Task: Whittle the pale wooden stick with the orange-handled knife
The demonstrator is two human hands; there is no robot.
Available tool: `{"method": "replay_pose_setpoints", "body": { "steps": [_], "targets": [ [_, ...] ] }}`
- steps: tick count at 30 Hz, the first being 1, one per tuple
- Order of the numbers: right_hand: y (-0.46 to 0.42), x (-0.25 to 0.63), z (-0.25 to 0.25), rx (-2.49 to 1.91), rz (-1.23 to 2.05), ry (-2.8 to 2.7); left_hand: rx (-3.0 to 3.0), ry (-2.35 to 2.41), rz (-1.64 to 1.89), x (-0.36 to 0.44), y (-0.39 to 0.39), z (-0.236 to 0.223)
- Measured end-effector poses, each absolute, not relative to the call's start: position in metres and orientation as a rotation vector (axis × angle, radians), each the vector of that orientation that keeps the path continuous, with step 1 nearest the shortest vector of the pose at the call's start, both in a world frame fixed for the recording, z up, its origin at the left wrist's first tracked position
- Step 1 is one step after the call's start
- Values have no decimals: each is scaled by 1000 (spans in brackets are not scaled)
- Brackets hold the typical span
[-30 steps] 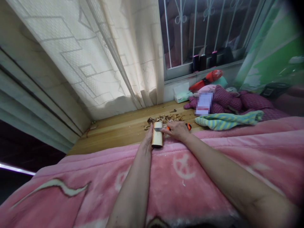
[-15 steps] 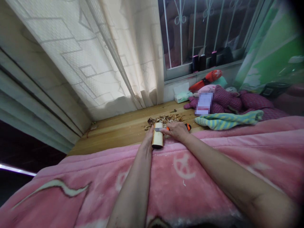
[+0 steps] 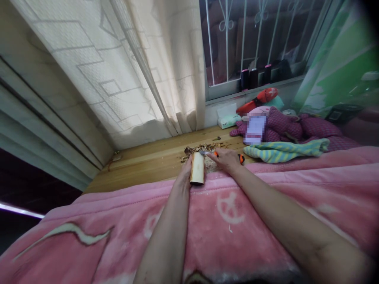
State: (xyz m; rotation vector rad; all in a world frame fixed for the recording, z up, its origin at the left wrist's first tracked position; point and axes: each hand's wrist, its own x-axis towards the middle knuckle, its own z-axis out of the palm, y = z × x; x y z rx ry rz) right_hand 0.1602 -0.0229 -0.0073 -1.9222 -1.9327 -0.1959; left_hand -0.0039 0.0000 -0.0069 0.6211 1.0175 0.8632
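A pale, rounded length of peeled wood (image 3: 197,169) stands out in the middle of the view, with brownish edges and a dark near end. My left hand (image 3: 186,167) is closed along its left side; most of those fingers are hidden behind the wood. On the other side, my right hand (image 3: 227,159) is wrapped round a knife (image 3: 242,159) with an orange and black handle. Its short metal blade lies at the far right edge of the wood; I cannot tell whether they touch. Brown and pale shavings (image 3: 211,147) are heaped just beyond.
A pink blanket (image 3: 118,221) covers the near side of the wooden surface (image 3: 142,162). To the right lie a striped cloth (image 3: 287,150), a purple checked stuffed thing (image 3: 284,124) and a tissue pack (image 3: 229,119). Curtains (image 3: 142,79) and a barred window (image 3: 245,43) stand behind.
My right hand and the knife have moved right and slightly away, so the blade has gone from across the wood to its far right edge. My left hand keeps its hold.
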Motion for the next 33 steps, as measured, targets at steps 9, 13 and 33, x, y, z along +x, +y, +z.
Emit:
{"method": "replay_pose_setpoints", "body": {
  "steps": [9, 13, 33],
  "targets": [
    [-35, 140, -3, -1606, -231, -2239, 560, 1028, 953, -3, 8, -16],
    [-29, 149, -5, -1701, -218, -2197, 595, 1091, 934, -3, 4, -11],
    [-30, 150, -3, -1783, -187, -2125, 677, 1147, 899, -1, 2, -8]
  ]
}}
